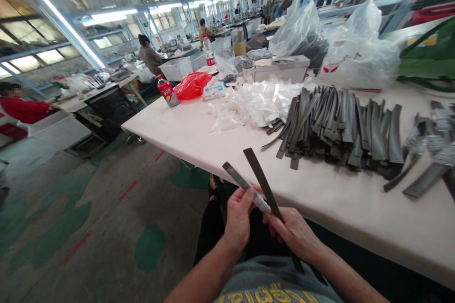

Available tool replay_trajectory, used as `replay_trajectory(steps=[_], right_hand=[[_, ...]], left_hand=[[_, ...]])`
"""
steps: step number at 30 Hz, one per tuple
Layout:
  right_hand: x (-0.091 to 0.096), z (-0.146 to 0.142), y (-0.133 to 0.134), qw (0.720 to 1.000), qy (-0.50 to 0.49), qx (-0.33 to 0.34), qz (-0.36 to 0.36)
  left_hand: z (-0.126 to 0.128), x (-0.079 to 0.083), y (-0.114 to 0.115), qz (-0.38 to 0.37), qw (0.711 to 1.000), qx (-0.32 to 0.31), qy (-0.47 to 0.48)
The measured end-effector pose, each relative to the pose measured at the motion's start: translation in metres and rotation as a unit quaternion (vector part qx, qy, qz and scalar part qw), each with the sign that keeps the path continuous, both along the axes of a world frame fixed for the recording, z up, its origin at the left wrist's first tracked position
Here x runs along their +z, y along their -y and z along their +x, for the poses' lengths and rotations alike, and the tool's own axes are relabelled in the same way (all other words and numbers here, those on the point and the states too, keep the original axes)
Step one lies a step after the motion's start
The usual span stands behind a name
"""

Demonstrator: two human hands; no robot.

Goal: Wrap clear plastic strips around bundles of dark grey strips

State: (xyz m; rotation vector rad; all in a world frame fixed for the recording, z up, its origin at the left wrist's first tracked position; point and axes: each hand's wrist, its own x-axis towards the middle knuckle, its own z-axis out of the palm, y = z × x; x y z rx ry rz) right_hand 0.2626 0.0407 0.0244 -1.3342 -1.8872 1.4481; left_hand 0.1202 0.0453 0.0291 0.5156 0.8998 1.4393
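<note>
Head view: the left hand [239,215] pinches a partly wrapped strip [235,173], the right hand [295,233] clasps a dark strip [259,173] (a pile of strips [337,128] lies on the surface [195,139]).

Both forearms were bare and slanted inward from the near side, the left forearm [204,266] from the left, the right forearm [346,271] from the right. The left hand [237,215] was bent into a pinch, its thumb [248,197] angled to the far right. The right hand [295,233], slightly nearer, was closed, its thumb pointing far left, fingers curled beneath. The hands were close together.
</note>
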Motion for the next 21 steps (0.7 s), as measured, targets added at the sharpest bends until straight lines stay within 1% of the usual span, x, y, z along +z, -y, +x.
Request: replay_trajectory(steps=[3, 4, 5, 7, 9, 10, 12, 14, 16, 18, 19, 21], right_hand=[[0.0, 0.002, 0.002, 1.0, 0.001, 0.009, 0.002], [0.0, 0.002, 0.002, 1.0, 0.001, 0.009, 0.006], [0.001, 0.002, 0.002, 1.0, 0.0, 0.005, 0.01], [0.001, 0.001, 0.001, 1.0, 0.0, -0.01, 0.017], [0.001, 0.002, 0.003, 0.999, -0.001, -0.026, 0.021], [0.001, 0.003, 0.005, 0.999, -0.003, -0.03, 0.024], [0.0, 0.007, 0.008, 0.999, -0.003, -0.035, 0.033], [0.0, 0.017, 0.01, 0.998, -0.001, -0.045, 0.037], [0.003, 0.035, 0.009, 0.996, 0.009, -0.083, 0.025], [0.012, 0.065, 0.005, 0.989, 0.031, -0.144, 0.021], [0.019, 0.085, 0.001, 0.982, 0.051, -0.181, 0.028], [0.037, 0.134, -0.012, 0.961, 0.104, -0.25, 0.06]], left_hand=[[-0.019, 0.014, -0.019, 0.012, 0.996, 0.088, 0.008], [-0.022, 0.017, -0.024, 0.009, 0.994, 0.108, 0.009], [-0.023, 0.017, -0.027, 0.002, 0.994, 0.113, 0.009], [-0.016, 0.011, -0.025, -0.019, 0.997, 0.077, 0.008], [-0.002, -0.002, -0.013, -0.051, 0.998, 0.028, 0.012], [0.005, -0.009, -0.005, -0.071, 0.997, 0.013, 0.013], [0.015, -0.019, 0.008, -0.11, 0.994, 0.004, 0.008], [0.018, -0.025, 0.011, -0.137, 0.991, -0.013, -0.004], [0.019, -0.028, 0.01, -0.156, 0.987, -0.04, -0.019], [0.018, -0.031, 0.008, -0.175, 0.982, -0.057, -0.036], [0.017, -0.034, 0.009, -0.184, 0.98, -0.06, -0.043], [0.012, -0.041, 0.011, -0.207, 0.975, -0.061, -0.055]])
